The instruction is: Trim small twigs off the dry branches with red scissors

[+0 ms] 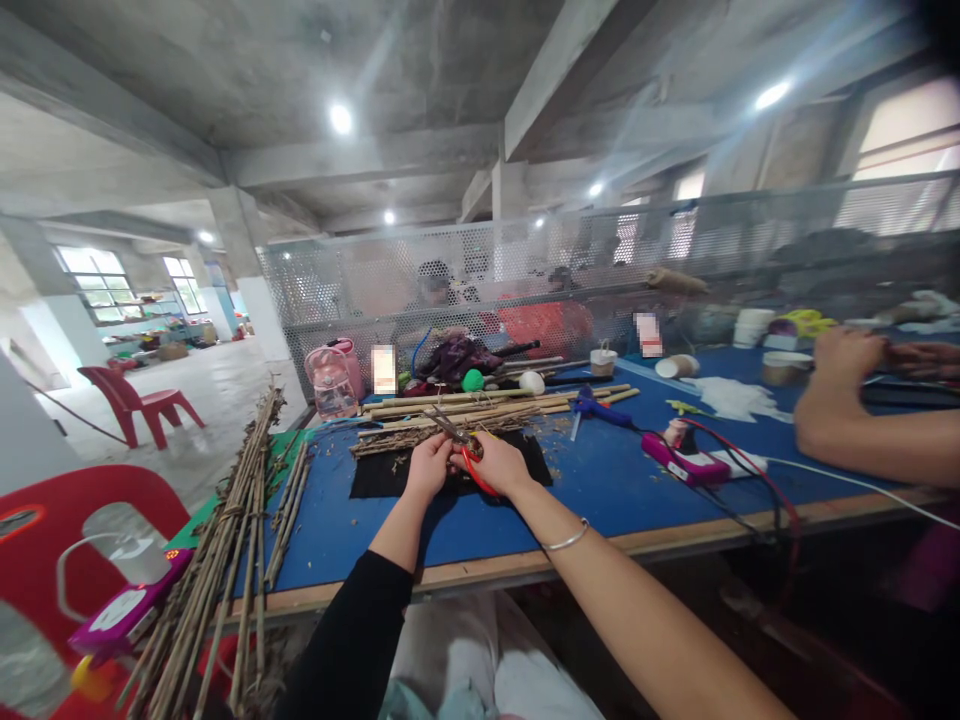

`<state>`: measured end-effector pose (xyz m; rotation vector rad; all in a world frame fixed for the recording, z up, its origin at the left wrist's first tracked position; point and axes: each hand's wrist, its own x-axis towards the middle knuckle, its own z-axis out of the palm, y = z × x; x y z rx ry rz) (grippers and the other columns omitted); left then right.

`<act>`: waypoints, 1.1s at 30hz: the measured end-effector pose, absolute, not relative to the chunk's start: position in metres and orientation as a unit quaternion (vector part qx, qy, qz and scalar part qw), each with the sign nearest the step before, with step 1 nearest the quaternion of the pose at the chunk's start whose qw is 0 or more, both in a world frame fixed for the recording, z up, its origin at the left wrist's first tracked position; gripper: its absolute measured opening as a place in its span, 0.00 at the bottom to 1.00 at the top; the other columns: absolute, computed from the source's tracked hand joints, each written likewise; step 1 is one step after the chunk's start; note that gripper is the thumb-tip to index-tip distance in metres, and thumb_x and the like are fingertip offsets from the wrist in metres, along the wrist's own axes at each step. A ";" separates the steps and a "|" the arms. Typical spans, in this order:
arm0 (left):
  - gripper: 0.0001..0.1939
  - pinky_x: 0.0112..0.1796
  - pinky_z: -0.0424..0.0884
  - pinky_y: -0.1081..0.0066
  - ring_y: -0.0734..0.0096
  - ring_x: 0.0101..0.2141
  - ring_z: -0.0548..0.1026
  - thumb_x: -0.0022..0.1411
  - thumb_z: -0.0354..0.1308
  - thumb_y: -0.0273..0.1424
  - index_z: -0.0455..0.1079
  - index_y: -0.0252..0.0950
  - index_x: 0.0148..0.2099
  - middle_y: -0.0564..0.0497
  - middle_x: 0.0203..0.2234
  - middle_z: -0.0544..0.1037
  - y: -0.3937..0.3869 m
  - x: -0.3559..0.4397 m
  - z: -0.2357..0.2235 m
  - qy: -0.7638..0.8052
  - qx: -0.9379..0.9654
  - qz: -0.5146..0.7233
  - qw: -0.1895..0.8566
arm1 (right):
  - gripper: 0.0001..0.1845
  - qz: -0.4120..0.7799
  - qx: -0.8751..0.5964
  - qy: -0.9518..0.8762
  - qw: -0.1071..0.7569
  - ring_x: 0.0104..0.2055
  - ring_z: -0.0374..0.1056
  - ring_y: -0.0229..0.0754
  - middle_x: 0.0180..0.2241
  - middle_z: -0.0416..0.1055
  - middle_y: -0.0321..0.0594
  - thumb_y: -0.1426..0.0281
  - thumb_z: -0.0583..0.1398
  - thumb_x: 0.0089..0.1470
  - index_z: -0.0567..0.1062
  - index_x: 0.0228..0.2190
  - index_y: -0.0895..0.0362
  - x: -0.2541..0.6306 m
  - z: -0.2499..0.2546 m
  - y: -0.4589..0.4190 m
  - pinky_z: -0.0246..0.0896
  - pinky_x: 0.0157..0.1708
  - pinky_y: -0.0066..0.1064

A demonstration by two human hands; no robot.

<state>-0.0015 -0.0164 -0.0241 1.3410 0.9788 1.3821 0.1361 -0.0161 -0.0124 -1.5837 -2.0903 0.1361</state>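
Observation:
My right hand (501,464) is closed around a pair of red-handled scissors (475,468), whose metal blades point up and to the left. Close beside it, my left hand (428,466) has its fingers pressed together in a pinch; what lies between them is too small to name. Both hands hover over a black cloth (382,478) on the blue tabletop (330,540). Just beyond them runs a row of thin dry twigs (390,438). Behind those lie longer pale sticks (555,403).
A bundle of long dry stalks (217,560) leans over the table's left end. To the right are a blue glue gun (604,408), a purple power strip (686,462) with cables, and a co-worker's arm (847,420). A perforated metal screen (345,280) stands behind.

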 end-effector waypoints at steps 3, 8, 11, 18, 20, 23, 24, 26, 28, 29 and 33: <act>0.10 0.17 0.61 0.79 0.81 0.15 0.63 0.52 0.54 0.34 0.70 0.32 0.32 0.53 0.20 0.72 -0.016 -0.001 -0.026 0.388 0.551 0.569 0.472 | 0.30 0.041 -0.567 -0.776 0.275 0.38 0.67 0.44 0.36 0.70 0.42 0.44 0.52 0.44 0.68 0.36 0.56 0.135 -0.014 -0.016 0.55 0.33 0.29; 0.11 0.17 0.61 0.79 0.80 0.15 0.64 0.52 0.55 0.35 0.70 0.32 0.32 0.53 0.18 0.72 -0.016 -0.001 -0.027 0.396 0.550 0.562 0.474 | 0.29 0.024 -0.561 -0.780 0.277 0.40 0.65 0.44 0.37 0.69 0.45 0.45 0.54 0.44 0.68 0.35 0.57 0.135 -0.011 -0.017 0.55 0.36 0.30; 0.11 0.18 0.61 0.79 0.80 0.15 0.63 0.52 0.55 0.35 0.70 0.32 0.33 0.53 0.18 0.72 -0.017 -0.001 -0.026 0.397 0.544 0.561 0.480 | 0.29 0.037 -0.569 -0.777 0.269 0.39 0.66 0.43 0.37 0.70 0.43 0.44 0.53 0.44 0.68 0.36 0.56 0.136 -0.009 -0.018 0.55 0.35 0.29; 0.11 0.17 0.62 0.79 0.81 0.16 0.64 0.52 0.55 0.35 0.70 0.32 0.34 0.51 0.22 0.73 -0.017 -0.002 -0.025 0.405 0.549 0.563 0.465 | 0.29 0.032 -0.590 -0.767 0.252 0.36 0.68 0.44 0.34 0.72 0.41 0.43 0.52 0.44 0.69 0.35 0.54 0.136 -0.009 -0.020 0.55 0.33 0.30; 0.12 0.18 0.62 0.79 0.80 0.16 0.64 0.52 0.54 0.35 0.71 0.32 0.36 0.51 0.22 0.74 -0.017 -0.003 -0.025 0.407 0.551 0.563 0.462 | 0.27 0.034 -0.593 -0.766 0.247 0.36 0.68 0.44 0.33 0.72 0.41 0.44 0.52 0.45 0.70 0.34 0.53 0.136 -0.009 -0.020 0.55 0.33 0.29; 0.14 0.19 0.62 0.79 0.80 0.17 0.65 0.53 0.54 0.35 0.71 0.32 0.40 0.51 0.23 0.74 -0.016 -0.003 -0.026 0.404 0.551 0.565 0.462 | 0.27 0.036 -0.596 -0.766 0.239 0.36 0.69 0.44 0.33 0.73 0.42 0.44 0.53 0.44 0.70 0.33 0.53 0.137 -0.009 -0.019 0.56 0.33 0.30; 0.15 0.19 0.62 0.79 0.80 0.17 0.65 0.53 0.54 0.35 0.71 0.32 0.40 0.51 0.23 0.74 -0.016 -0.002 -0.026 0.400 0.550 0.568 0.464 | 0.27 0.036 -0.596 -0.766 0.239 0.36 0.69 0.45 0.33 0.73 0.42 0.44 0.52 0.44 0.71 0.33 0.53 0.137 -0.009 -0.019 0.56 0.32 0.30; 0.15 0.19 0.61 0.79 0.80 0.17 0.65 0.53 0.54 0.35 0.71 0.32 0.41 0.51 0.22 0.74 -0.015 -0.002 -0.027 0.394 0.548 0.571 0.468 | 0.27 0.033 -0.595 -0.765 0.242 0.36 0.69 0.45 0.33 0.73 0.42 0.44 0.52 0.44 0.70 0.33 0.53 0.136 -0.009 -0.018 0.56 0.32 0.30; 0.16 0.19 0.60 0.79 0.81 0.17 0.64 0.53 0.54 0.34 0.71 0.32 0.42 0.51 0.22 0.74 -0.014 -0.002 -0.028 0.393 0.554 0.572 0.460 | 0.29 0.032 -0.596 -0.764 0.245 0.36 0.69 0.46 0.34 0.73 0.42 0.43 0.51 0.44 0.70 0.33 0.53 0.136 -0.009 -0.018 0.57 0.32 0.31; 0.16 0.19 0.59 0.80 0.81 0.17 0.63 0.52 0.55 0.33 0.70 0.32 0.43 0.52 0.22 0.74 -0.013 -0.003 -0.028 0.394 0.560 0.571 0.452 | 0.29 0.033 -0.596 -0.764 0.246 0.37 0.69 0.47 0.34 0.73 0.42 0.42 0.51 0.44 0.70 0.34 0.53 0.136 -0.010 -0.018 0.57 0.32 0.31; 0.18 0.19 0.58 0.79 0.81 0.16 0.62 0.52 0.55 0.33 0.70 0.33 0.46 0.53 0.21 0.73 -0.011 -0.005 -0.031 0.402 0.572 0.568 0.435 | 0.30 0.047 -0.595 -0.765 0.241 0.38 0.68 0.46 0.35 0.72 0.42 0.42 0.51 0.44 0.69 0.35 0.54 0.135 -0.011 -0.018 0.57 0.33 0.31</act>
